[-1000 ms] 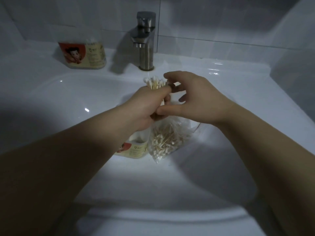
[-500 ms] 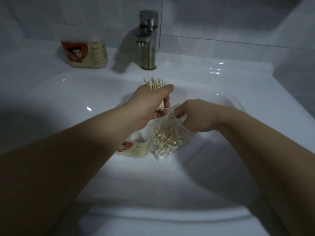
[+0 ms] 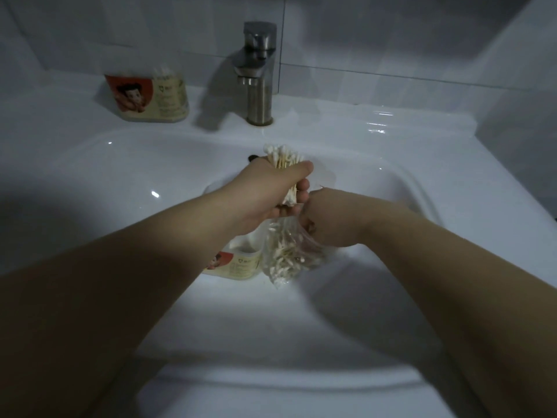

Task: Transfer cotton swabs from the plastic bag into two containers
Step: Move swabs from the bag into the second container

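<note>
2 hands [image 3: 268, 197] [image 3: 328, 221], 1 swab bundle [image 3: 283, 155], 1 plastic bag [image 3: 289, 257], 2 containers [image 3: 150, 98] [image 3: 241, 267]

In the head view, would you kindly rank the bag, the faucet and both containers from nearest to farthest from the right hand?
1. The bag: gripped by the right hand.
2. The near container: in the sink, left of the bag.
3. The faucet: behind the bowl, centre.
4. The far container: back left, left of the faucet.
</note>
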A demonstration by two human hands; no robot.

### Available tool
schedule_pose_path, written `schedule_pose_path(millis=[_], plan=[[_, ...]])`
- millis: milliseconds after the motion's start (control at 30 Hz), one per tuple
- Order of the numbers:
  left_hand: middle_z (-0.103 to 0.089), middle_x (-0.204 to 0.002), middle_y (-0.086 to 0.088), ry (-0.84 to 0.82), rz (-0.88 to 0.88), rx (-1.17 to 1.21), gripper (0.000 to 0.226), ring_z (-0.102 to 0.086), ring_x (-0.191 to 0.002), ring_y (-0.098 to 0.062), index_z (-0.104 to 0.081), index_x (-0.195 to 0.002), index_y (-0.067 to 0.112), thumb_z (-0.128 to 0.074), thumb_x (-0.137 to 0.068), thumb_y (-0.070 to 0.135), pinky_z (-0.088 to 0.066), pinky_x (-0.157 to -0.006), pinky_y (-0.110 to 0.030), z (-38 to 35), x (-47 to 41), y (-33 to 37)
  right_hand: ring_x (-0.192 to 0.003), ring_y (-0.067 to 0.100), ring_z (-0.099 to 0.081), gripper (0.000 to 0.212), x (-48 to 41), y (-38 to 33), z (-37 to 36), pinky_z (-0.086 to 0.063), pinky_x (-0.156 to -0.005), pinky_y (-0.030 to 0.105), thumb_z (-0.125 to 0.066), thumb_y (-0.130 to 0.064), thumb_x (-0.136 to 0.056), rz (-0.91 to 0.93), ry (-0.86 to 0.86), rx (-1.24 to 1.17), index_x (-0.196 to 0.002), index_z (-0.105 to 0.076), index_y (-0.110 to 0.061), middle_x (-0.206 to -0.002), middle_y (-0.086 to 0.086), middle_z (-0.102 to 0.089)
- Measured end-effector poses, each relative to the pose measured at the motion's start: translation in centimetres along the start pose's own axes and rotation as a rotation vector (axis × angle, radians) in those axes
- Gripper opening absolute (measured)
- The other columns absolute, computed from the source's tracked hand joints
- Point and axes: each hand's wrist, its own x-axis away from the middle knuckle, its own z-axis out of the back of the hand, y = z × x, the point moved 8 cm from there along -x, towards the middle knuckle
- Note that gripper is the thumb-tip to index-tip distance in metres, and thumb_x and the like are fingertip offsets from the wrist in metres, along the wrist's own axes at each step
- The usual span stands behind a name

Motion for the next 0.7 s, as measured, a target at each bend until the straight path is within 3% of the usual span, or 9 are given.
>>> schedule_pose_path(millis=[100, 200, 333, 433, 567, 700], plan=[[-0.073, -0.069, 0.003, 0.011, -0.027, -0.108, 0.019, -0.070, -0.062, -0.009, -0.068, -0.088, 0.012, -0.067, -0.099, 0.027, -0.056, -0.055, -0.026, 0.0, -0.1, 0.1, -0.090, 0.029, -0.059, 0.023, 0.3, 0.1, 1.0, -0.048, -0.083, 0.036, -0.046, -0.016, -0.098, 0.026, 0.057, 0.003, -0.080, -0.061, -0.010, -0.092, 0.010, -0.063], [-0.074, -0.067, 0.005, 0.070, -0.090, -0.222, 0.015, -0.073, -0.063, -0.011, -0.069, -0.096, 0.012, -0.067, -0.098, 0.026, -0.057, -0.053, -0.027, 0.7, -0.3, 0.6, -0.078, 0.026, -0.057, 0.026, 0.8, 1.0, 2.5, -0.043, -0.072, 0.031, -0.052, -0.019, -0.097, -0.006, 0.182, -0.073, -0.073, -0.063, -0.016, -0.082, 0.008, -0.066], [-0.077, -0.076, 0.000, 0.103, -0.121, -0.392, 0.013, -0.075, -0.066, -0.013, -0.070, -0.096, 0.015, -0.067, -0.096, 0.028, -0.058, -0.053, -0.028, 1.7, -0.4, 0.8, -0.069, 0.023, -0.058, 0.024, 1.3, 1.7, 3.7, -0.039, -0.058, 0.028, -0.056, -0.024, -0.093, -0.032, 0.281, -0.147, -0.079, -0.071, -0.013, -0.074, 0.005, -0.068], [-0.077, -0.077, -0.003, 0.067, -0.137, -0.557, 0.018, -0.076, -0.067, -0.017, -0.071, -0.091, 0.014, -0.065, -0.096, 0.030, -0.062, -0.054, -0.032, 1.5, -0.1, 0.7, -0.072, 0.024, -0.062, 0.022, 1.5, 2.0, 4.2, -0.045, -0.064, 0.031, -0.060, -0.027, -0.093, -0.030, 0.315, -0.194, -0.073, -0.065, -0.019, -0.072, 0.003, -0.068], [-0.075, -0.084, -0.006, 0.067, -0.224, -0.865, 0.025, -0.072, -0.079, -0.023, -0.069, -0.093, 0.010, -0.060, -0.097, 0.033, -0.061, -0.073, -0.042, 1.1, 0.1, 1.4, -0.082, 0.025, -0.065, 0.021, 1.9, 2.6, 4.5, -0.053, -0.078, 0.038, -0.058, -0.028, -0.092, -0.069, 0.343, -0.224, -0.084, -0.070, -0.014, -0.083, 0.006, -0.070], [-0.074, -0.086, -0.010, 0.024, -0.198, -0.937, 0.028, -0.072, -0.084, -0.025, -0.068, -0.092, 0.007, -0.059, -0.097, 0.032, -0.056, -0.074, -0.042, 1.1, 0.2, 1.0, -0.066, 0.014, -0.071, 0.016, 2.3, 3.7, 5.0, -0.057, -0.071, 0.030, -0.057, -0.021, -0.092, -0.150, 0.395, -0.369, -0.083, -0.070, -0.015, -0.068, 0.000, -0.073]])
